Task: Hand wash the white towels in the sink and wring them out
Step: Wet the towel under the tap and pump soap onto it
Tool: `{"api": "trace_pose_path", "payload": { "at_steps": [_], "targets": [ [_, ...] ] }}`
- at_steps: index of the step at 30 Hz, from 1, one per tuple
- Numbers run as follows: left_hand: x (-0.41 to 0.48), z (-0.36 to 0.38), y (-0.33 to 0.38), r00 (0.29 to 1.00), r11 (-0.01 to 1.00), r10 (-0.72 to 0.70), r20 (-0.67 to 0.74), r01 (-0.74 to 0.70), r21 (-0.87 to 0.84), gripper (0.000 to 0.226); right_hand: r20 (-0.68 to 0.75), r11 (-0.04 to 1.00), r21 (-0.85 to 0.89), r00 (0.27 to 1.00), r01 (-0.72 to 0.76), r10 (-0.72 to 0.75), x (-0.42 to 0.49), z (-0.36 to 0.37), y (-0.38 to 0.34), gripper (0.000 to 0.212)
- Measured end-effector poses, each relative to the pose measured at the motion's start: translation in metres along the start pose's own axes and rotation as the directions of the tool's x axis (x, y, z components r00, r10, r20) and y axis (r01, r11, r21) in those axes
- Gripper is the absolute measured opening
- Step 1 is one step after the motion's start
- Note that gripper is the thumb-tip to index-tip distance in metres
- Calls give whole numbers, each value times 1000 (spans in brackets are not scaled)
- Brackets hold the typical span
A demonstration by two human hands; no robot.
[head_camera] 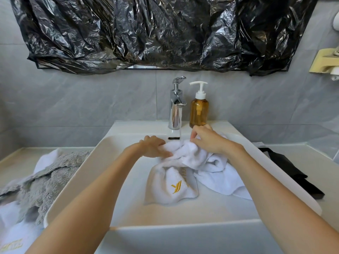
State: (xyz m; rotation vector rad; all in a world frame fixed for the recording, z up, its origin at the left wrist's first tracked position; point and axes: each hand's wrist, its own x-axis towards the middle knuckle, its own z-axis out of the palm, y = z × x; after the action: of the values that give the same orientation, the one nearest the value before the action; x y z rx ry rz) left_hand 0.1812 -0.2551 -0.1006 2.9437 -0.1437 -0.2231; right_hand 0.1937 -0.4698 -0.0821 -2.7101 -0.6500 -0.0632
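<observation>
White towel (185, 154), w/ gold embroidered logo, is bunched up in the sink (117, 180) near the back edge, under the tap's stream; its lower part is draped onto the basin floor. A 2nd white towel (220, 178) is crumpled beside it, toward the right edge.

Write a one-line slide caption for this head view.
Both hands, left and right, grip a white towel under the running faucet in the sink.
</observation>
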Motion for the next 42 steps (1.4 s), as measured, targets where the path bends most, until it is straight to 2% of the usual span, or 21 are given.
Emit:
{"api": "trace_pose_path", "payload": {
  "at_steps": [2, 4, 6, 8, 10, 12, 15, 16, 17, 19, 20, 22, 25, 28, 30, 32, 34, 35, 36, 38, 42],
  "targets": [
    [1, -7, 0, 989, 981, 91, -121, -110, -162, 25, -43, 984, 177, 999, 10, -3, -3, -7, 0, 9],
    [1, -20, -1, 923, 867, 171, -345, -307, -392, 16, -152, 961, 272, 988, 40, 2, -5, -14, -1, 12],
    [-2, -32, 5, 810, 741, 142, -569, -469, -481, 11, -301, 904, 415, 953, 106, 26, -7, -22, -8, 12],
    [-7, -41, 12, 710, 652, 48, -703, -556, -517, 10, -377, 856, 496, 924, 145, 61, -7, -29, -11, 13],
    [-10, -47, 11, 638, 590, -63, -767, -597, -544, 9, -312, 837, 538, 946, 101, 87, -9, -31, -10, 12],
    [-12, -48, 3, 610, 598, -103, -786, -593, -539, 11, -153, 791, 611, 985, 27, 85, -12, -28, -8, 22],
    [-11, -42, 1, 714, 618, 0, -700, -550, -561, 12, 64, 720, 691, 998, -62, 24, -11, -16, -17, 41],
    [-9, -39, 3, 743, 620, 41, -668, -543, -566, 13, 81, 716, 697, 997, -45, -16, -8, -10, -19, 30],
    [-7, -36, 4, 755, 619, 63, -652, -542, -568, 13, 60, 766, 643, 997, -9, -38, -5, -4, -21, 14],
    [-4, -34, 4, 760, 617, 40, -649, -529, -582, 17, -7, 861, 509, 1000, 26, -26, 4, 6, -17, 35],
    [-3, -33, 2, 765, 621, 14, -644, -511, -594, 19, -54, 876, 483, 998, 4, 25, 6, 7, -15, 35],
    [0, -29, -5, 785, 673, -9, -620, -453, -584, 21, -180, 874, 483, 970, -56, 162, 7, 3, -11, 28],
    [3, -25, -16, 857, 838, -23, -515, -264, -477, 25, -301, 814, 555, 872, -170, 387, 8, -5, -6, 22],
    [7, -25, -22, 877, 909, -79, -475, -133, -395, 44, -353, 784, 607, 838, -134, 417, 8, -9, -3, 21],
    [8, -25, -19, 852, 861, -106, -513, -179, -475, 38, -355, 754, 650, 843, -88, 404, 7, -12, -6, 20],
    [5, -25, -14, 855, 651, -122, -504, -314, -691, 24, -298, 699, 714, 885, -41, 357, 8, -13, -10, 13],
    [-1, -25, -4, 909, 438, -82, -408, -335, -835, 18, -193, 700, 714, 950, -34, 244, 5, -12, -15, 21],
    [-1, -23, 0, 921, 436, -45, -388, -331, -837, 18, -145, 723, 690, 971, -37, 188, 3, -10, -17, 32],
    [-1, -22, 4, 915, 492, -19, -402, -341, -801, 19, -120, 747, 665, 984, -22, 135, 3, -8, -16, 38],
    [1, -19, 10, 880, 645, -11, -476, -357, -675, 20, -132, 755, 656, 986, 12, 99, 3, -5, -14, 34],
    [3, -19, 13, 873, 684, -51, -485, -323, -654, 41, -234, 659, 752, 936, 3, 262, 4, -14, -11, 29]
  ]
}}
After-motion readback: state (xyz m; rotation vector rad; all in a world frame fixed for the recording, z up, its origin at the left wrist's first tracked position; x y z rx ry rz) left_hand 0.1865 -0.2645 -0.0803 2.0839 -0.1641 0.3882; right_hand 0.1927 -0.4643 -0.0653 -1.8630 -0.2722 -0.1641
